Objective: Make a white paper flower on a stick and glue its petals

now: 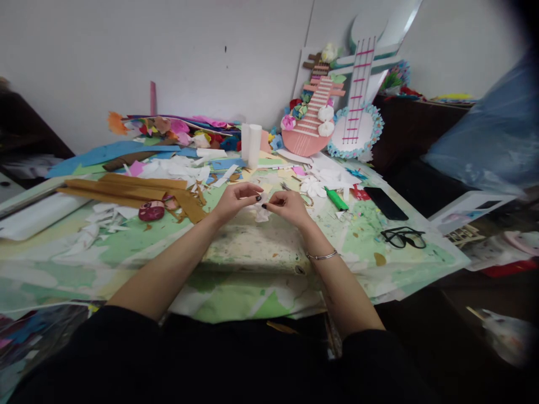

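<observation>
Just above the front middle of the table, my left hand (236, 201) and my right hand (289, 206) meet fingertip to fingertip. Between them is a small crinkled piece of white paper (261, 215), pinched by the thumb and fingers of both hands. Its upper part is hidden behind the fingers. Beyond my right hand lies a pair of scissors (310, 200), partly covered by the hand. A white paper flower (313, 187) and a green tube (336, 199) rest to the right of the scissors.
Brown paper strips (126, 188), a dark red round object (151, 211) and white scraps (96, 224) lie left. Two white rolls (251, 146) stand behind. Flower-decorated paper instruments (309, 126) lean on the wall. A phone (385, 203) and glasses (403, 238) lie right.
</observation>
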`<action>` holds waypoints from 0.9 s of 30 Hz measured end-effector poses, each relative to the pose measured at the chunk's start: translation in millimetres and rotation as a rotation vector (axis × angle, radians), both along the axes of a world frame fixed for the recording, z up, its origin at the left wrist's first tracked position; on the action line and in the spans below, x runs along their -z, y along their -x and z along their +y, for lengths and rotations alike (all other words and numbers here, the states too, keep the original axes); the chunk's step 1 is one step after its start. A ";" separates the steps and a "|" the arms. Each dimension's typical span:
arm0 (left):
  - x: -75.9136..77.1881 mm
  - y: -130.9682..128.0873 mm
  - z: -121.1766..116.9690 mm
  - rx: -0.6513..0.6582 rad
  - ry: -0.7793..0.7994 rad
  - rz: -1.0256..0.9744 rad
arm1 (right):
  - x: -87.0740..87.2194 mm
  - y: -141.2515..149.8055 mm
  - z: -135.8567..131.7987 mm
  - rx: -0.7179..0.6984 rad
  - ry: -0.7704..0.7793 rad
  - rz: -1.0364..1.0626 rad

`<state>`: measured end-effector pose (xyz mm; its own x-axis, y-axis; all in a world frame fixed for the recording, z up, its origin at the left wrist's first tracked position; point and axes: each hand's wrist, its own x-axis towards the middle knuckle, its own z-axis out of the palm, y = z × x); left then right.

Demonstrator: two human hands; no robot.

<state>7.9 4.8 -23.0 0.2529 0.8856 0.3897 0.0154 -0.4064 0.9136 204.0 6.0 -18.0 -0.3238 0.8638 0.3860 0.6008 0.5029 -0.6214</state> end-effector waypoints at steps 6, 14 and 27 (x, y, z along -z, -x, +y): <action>3.2 1.1 3.6 -0.087 -0.051 0.081 | 1.0 0.1 -0.6 -0.038 -0.011 0.011; 1.5 -0.9 4.7 -0.126 0.029 -0.024 | 2.7 0.0 0.0 -0.033 -0.053 0.008; 1.8 -2.6 5.3 -0.125 0.094 -0.041 | 3.5 0.1 0.0 -0.028 -0.098 0.006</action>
